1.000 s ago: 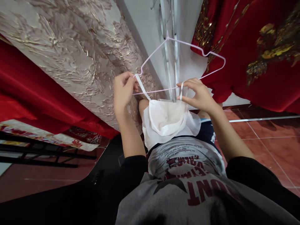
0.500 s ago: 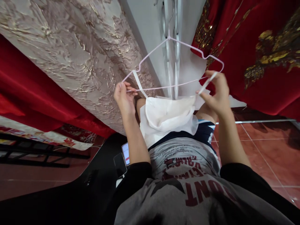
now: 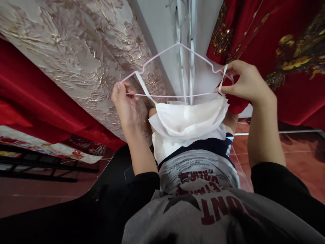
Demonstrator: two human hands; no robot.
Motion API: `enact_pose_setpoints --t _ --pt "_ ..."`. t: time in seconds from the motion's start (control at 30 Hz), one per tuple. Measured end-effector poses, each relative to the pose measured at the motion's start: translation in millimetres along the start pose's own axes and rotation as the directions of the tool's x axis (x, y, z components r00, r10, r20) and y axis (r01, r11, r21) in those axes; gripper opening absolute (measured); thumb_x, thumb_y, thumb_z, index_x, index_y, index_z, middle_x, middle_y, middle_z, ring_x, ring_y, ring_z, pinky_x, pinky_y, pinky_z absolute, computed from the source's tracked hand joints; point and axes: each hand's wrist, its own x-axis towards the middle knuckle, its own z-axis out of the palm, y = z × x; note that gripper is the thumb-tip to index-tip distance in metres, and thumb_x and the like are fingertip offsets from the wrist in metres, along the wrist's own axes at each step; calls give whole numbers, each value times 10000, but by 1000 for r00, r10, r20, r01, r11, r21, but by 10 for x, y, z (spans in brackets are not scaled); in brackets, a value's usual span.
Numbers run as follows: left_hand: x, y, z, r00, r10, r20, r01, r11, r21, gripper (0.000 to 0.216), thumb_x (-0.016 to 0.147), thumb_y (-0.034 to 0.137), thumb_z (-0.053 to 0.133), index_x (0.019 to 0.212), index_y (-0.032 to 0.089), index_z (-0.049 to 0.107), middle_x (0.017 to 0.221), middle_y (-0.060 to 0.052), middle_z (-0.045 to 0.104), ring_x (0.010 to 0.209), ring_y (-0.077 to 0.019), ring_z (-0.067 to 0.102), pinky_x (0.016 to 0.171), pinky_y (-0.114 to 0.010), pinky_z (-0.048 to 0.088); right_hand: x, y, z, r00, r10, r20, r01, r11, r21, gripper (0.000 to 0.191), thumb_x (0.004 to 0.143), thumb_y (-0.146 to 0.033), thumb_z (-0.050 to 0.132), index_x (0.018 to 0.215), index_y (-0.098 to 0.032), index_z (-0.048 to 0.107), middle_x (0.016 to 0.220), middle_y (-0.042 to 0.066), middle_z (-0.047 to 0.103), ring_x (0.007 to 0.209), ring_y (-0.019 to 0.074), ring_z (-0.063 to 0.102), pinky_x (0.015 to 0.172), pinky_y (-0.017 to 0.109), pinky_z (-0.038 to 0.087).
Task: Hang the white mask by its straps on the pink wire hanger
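A pale pink clothes hanger (image 3: 165,54) is spread out before me, its metal hook pointing away. My left hand (image 3: 125,101) pinches the hanger's left end. From that side of the hanger a thin white strap (image 3: 146,88) runs down to a white garment (image 3: 188,118) of sheer, layered fabric, which rests over my lap. At the other end, my right hand (image 3: 242,81) has thumb and fingers closed around the second white strap (image 3: 223,79), which crosses the hanger's right end. How far that strap is looped over the hanger is partly hidden by the fingers.
Champagne textured fabric (image 3: 101,61) hangs at the left beside red cloth (image 3: 38,98). Red fabric with gold sequins (image 3: 291,61) hangs at the right. White metal poles (image 3: 191,61) stand ahead. A black surface (image 3: 83,210) lies at lower left, over red floor tiles (image 3: 302,169).
My right hand has risen and moved outward, bringing its strap to the hanger's right end. The hanger and my left hand have shifted left, and the garment is stretched wider.
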Motion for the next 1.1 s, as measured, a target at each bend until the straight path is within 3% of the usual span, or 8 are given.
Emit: enact_pose_setpoints --t 0.23,0.5,0.6,0.7,0.77,0.9,1.0,1.1 --pt "-38 -35 11 998 -60 28 59 997 50 423 1085 634 551 1025 216 525 948 15 611 999 -99 625 721 -330 394 -183 216 68 995 85 -43 -72 967 243 702 503 -594 1027 985 -203 701 1005 111 763 872 254 681 884 506 587" --pt "-64 -37 37 997 -67 28 63 993 99 607 1030 811 401 980 212 485 857 0 572 1123 -136 649 702 -335 365 97 -362 34 1000 -20 15 21 998 -61 420 611 -239 942 910 -247 647 982 88 703 905 282 674 912 522 591" --pt "-32 -108 45 999 -29 33 24 990 140 684 970 889 331 935 212 423 813 5 511 1102 -135 649 678 -331 346 39 -435 -63 994 -46 -97 36 994 -106 364 646 -197 871 952 -265 685 1084 108 700 964 305 674 925 555 586" --pt "-12 -172 37 998 29 52 -38 985 170 726 927 936 292 903 216 382 817 9 471 1063 -112 636 665 -318 340 -12 -499 -43 971 -73 -229 75 997 2 248 782 -316 840 974 -333 685 1143 92 709 986 306 687 932 553 588" --pt "-17 -204 23 996 52 71 -63 984 166 732 925 943 292 914 218 395 834 7 478 1042 -99 631 666 -315 346 -23 -534 104 980 -119 -160 135 986 95 182 858 -413 803 982 -352 685 1126 79 737 988 304 699 932 546 592" --pt "-87 -293 11 997 53 55 -60 990 129 712 972 905 305 1030 218 480 904 -15 561 1123 -133 639 731 -341 380 -108 -517 622 952 -224 209 192 968 162 293 892 -487 730 1090 -271 727 1147 96 779 992 315 712 949 557 568" --pt "-219 -336 59 984 155 -91 -142 980 137 588 1063 792 389 1195 232 510 1058 -30 620 1153 -155 636 870 -401 450 -260 -464 928 967 -180 182 172 983 60 299 921 -442 676 1161 -270 724 1048 64 783 1004 325 694 1025 583 491" --pt "-410 -250 180 857 419 -299 -351 901 257 411 1071 640 561 1237 264 562 1204 -47 632 1205 -197 629 1049 -471 485 -382 -426 1014 984 -156 82 156 988 7 286 946 -439 648 1179 -289 722 1010 52 768 1003 326 675 1036 566 459"
